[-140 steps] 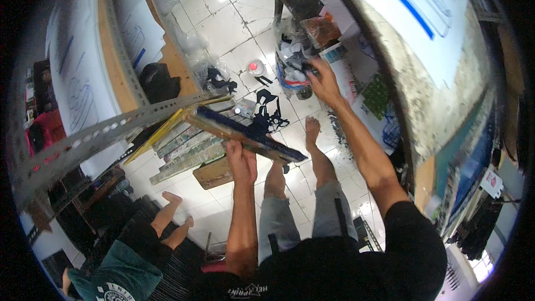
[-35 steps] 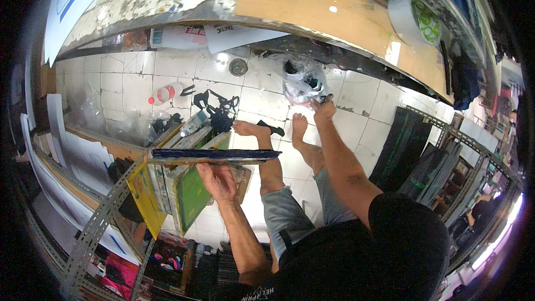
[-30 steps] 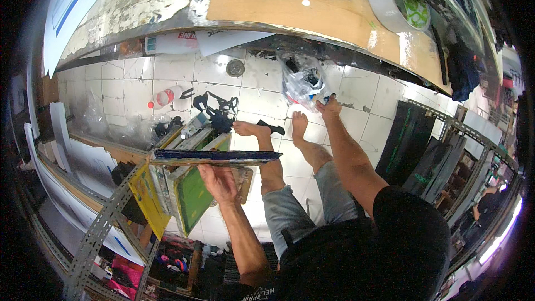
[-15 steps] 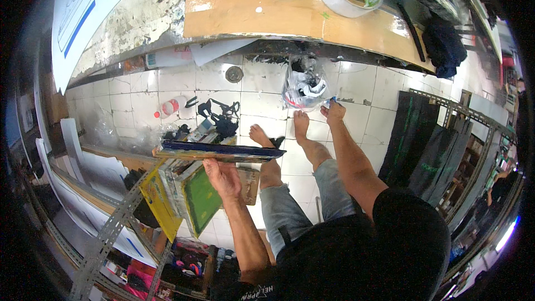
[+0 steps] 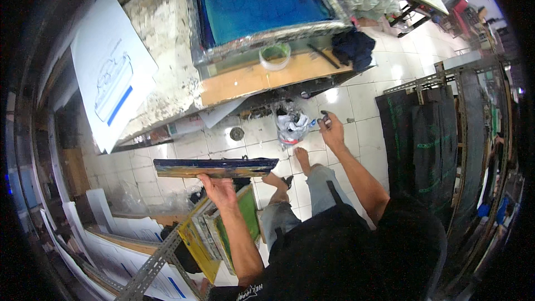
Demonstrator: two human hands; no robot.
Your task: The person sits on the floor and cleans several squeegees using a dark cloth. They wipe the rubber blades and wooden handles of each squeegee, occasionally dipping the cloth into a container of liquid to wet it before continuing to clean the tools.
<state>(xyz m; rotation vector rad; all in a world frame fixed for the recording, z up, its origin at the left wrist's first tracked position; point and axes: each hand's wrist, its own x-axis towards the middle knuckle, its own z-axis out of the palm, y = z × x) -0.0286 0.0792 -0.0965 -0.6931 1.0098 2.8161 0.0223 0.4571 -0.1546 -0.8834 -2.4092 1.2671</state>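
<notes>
At left, a white printed sheet (image 5: pixel 114 75) lies on the worktable (image 5: pixel 167 33). The blue-edged board (image 5: pixel 214 168) extends horizontally above the floor, its near edge clamped in the fingers of the left hand (image 5: pixel 222 192). A green-faced frame (image 5: pixel 246 220) stands below it. Right of centre, a clear plastic bag (image 5: pixel 292 126) rests on the floor, just left of the right hand (image 5: pixel 332 134); its fingers curl, their grip indeterminable.

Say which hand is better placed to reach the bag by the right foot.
Probably the right hand: it's beside the bag, though it may hold something small; the left hand, farther off, holds a frame.
</notes>
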